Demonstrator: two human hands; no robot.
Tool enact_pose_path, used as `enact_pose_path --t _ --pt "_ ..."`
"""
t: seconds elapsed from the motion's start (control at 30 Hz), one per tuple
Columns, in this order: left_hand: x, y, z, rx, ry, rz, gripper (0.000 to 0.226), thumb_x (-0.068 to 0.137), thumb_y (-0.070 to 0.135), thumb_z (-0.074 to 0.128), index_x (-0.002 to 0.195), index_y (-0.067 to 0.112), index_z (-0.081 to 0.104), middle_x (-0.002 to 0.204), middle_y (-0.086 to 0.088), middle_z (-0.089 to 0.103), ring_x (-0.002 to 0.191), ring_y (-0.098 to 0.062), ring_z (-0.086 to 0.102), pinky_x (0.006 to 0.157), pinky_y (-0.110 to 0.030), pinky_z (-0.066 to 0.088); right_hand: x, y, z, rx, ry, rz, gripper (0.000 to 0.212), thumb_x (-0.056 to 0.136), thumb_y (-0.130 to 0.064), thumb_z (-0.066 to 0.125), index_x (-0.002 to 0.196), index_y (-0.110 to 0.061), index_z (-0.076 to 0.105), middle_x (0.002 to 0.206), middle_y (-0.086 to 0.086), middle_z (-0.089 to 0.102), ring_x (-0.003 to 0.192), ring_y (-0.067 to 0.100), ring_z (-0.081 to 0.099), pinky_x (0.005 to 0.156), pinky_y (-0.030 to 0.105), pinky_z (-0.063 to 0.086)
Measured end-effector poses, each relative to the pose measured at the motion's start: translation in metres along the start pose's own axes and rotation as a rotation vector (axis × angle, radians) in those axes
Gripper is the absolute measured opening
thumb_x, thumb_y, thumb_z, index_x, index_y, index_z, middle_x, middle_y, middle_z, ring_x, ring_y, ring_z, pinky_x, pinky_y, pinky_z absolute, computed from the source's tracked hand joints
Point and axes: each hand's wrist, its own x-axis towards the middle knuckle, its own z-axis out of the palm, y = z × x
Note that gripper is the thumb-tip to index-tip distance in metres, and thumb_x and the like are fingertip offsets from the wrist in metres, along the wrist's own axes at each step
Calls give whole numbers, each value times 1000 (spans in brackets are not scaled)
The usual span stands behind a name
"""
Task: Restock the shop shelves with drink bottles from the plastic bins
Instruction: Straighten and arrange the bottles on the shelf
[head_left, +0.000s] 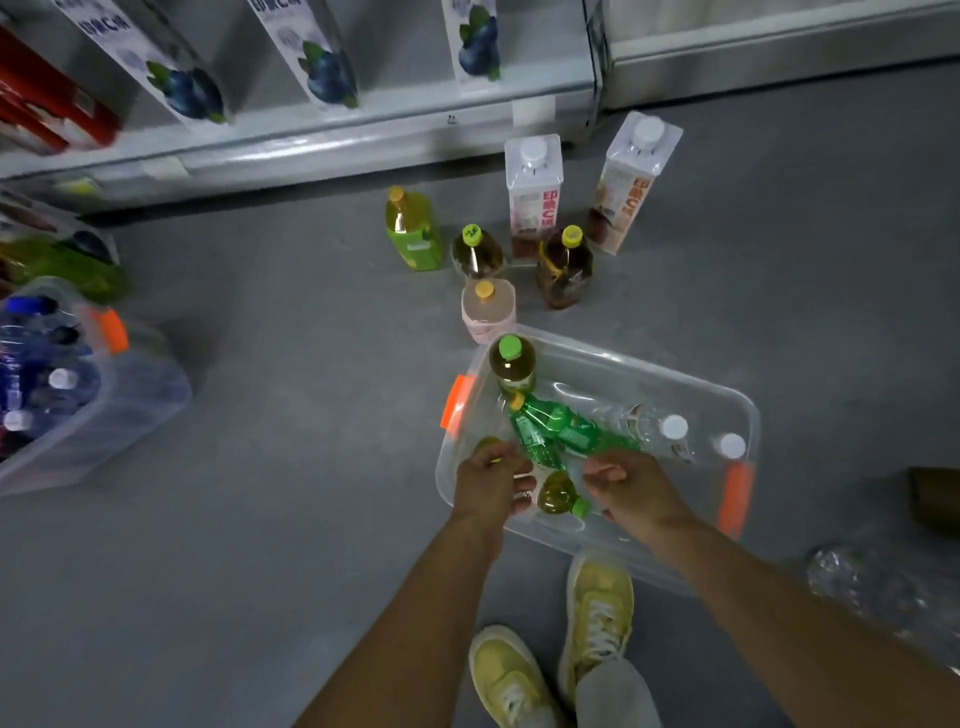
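Typically, with left hand (491, 480) and right hand (629, 486) curled over bottles (566, 431) lying in the clear plastic bin (626, 359) on the floor (285, 415), whether the fingers (521, 482) actually grip being indiscernible, each bottle is best seized round its body, then lifted clear toward the shelf (363, 143).

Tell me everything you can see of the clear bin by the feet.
The bin is clear plastic, rectangular with rounded corners, lidless, with an orange latch at each short end. It stands on the grey floor and holds bottles, most lying, one upright. The left hand and right hand reach into its near side.
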Motion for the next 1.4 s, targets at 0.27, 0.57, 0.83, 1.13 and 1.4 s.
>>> enact_pose_path --t 0.27,0.57,0.83,1.13,1.4 --pt "79 -28 -15 170 3 87 27 96 5 58 123 9 60 93 -7 65 80 -16 61 69 -26 52 52 47 33 -215 -31 49 36 86 -1 56 65 -28 44 81 -4 52 78 13 52 58 8 36" --pt "142 -66 -12 430 -71 192 36 97 -7 46 129 1 58 122 -15 63 93 -18 57 65 -14 44 95 96 62 -334 -83 259 48 88 -23 71 127 1 56 128 19 61 116 31 59 95 35 46" --pt "156 -73 -10 714 -164 219 57 92 -14 49 142 14 49 140 -9 51 112 -13 48 78 -13 41 97 93 57 -354 71 12 23 91 -21 65 104 -2 61 98 16 68 97 32 65 86 44 53" --pt "138 -67 -9 918 -218 296 72 83 -3 68 145 23 44 129 -4 61 118 -27 58 97 -33 48 89 3 11 -571 -7 -291 20 91 -33 65 97 -15 62 92 2 63 85 18 62 71 29 48" --pt "119 -56 -10 611 -125 436 61 69 14 88 119 24 55 105 5 67 96 -18 63 79 -25 53 76 -66 -11 -607 -117 -406 26 86 -41 70 78 -18 59 78 -3 56 71 13 54 60 28 39"
